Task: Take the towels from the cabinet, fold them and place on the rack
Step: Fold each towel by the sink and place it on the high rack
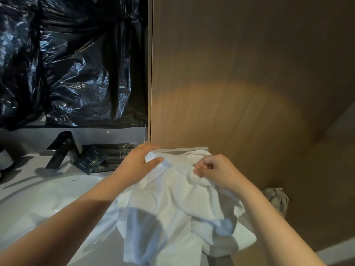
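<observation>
A white towel [172, 204] lies crumpled over the right end of the bathroom counter and hangs down toward me. My left hand [140, 162] holds its upper left edge, thumb on top of the cloth and fingers curled behind it. My right hand [213, 169] pinches a fold at the towel's upper right with curled fingers. A metal rack bar [182, 149] shows just behind the towel against the wooden wall. The cabinet is not in view.
A white basin [48, 200] lies at lower left with a black faucet [61, 150] behind it. Dark sachets [90, 160] lie on the counter. Black plastic sheeting [73, 60] covers the mirror. A wooden wall [240, 83] stands on the right, a grey cloth bag [276, 198] hanging low against it.
</observation>
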Demonstrator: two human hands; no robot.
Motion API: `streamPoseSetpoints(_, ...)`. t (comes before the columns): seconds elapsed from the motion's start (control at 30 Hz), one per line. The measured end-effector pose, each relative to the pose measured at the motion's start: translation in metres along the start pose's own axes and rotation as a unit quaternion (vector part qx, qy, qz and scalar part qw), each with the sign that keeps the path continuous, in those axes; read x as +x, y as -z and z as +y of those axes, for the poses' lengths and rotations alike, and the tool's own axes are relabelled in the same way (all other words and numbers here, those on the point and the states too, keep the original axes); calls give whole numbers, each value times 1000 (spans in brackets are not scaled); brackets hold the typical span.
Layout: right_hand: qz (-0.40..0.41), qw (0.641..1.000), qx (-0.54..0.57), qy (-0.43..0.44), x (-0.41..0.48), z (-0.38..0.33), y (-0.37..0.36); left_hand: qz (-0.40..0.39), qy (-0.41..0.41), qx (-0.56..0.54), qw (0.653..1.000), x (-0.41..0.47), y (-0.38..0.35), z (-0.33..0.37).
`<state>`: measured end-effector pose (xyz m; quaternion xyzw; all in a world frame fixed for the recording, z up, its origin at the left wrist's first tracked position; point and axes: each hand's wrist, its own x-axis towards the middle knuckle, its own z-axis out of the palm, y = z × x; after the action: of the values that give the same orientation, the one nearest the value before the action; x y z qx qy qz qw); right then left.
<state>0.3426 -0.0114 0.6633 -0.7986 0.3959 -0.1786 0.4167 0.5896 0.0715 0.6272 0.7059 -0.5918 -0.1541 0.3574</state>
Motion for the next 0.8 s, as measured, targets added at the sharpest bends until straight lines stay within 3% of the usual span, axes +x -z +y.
streamPoseSetpoints(0.1,31,998,-5,56,-7,3,4,-28,-28,11,999,3,-3,-4)
streamPoseSetpoints(0.23,107,987,-52,112,-10,1,15,-7,-31,50,998,9,-3,-7)
streamPoseSetpoints(0.47,183,970,-145,68,-3,6,19,-36,5,215,976,17,6,-22)
streamPoseSetpoints(0.6,249,954,-164,14,7,9,25,7,22,94,995,8,15,-21)
streamPoseSetpoints(0.67,241,955,-170,-13,15,6,28,14,23,31,999,4,20,-14)
streamPoseSetpoints(0.8,209,966,-152,26,17,-10,15,83,-6,37,996,1,26,4)
